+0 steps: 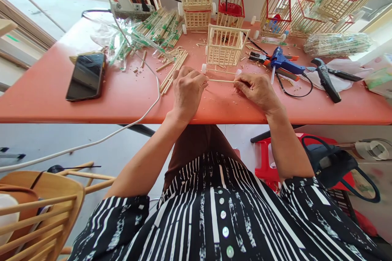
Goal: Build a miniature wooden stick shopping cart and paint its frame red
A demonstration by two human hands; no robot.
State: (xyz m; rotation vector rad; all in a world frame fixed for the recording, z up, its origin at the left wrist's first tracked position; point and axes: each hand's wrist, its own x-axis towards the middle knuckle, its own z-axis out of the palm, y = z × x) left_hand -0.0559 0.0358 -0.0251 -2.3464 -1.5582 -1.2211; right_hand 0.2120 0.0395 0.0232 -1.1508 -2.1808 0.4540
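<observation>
Wooden stick [221,80] between both hands, basket [226,45] just behind, glue gun [283,63] beside.

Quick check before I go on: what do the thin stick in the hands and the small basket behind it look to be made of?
Thin stick, held between left hand and right hand: pale, matte, probably bare wood or bamboo. Small basket: same pale sticks in a lattice, unpainted; white wheel-like caps at its corners look like plastic.

The person wears a black-and-white striped short-sleeved top with pale round buttons and brown trousers.
</observation>
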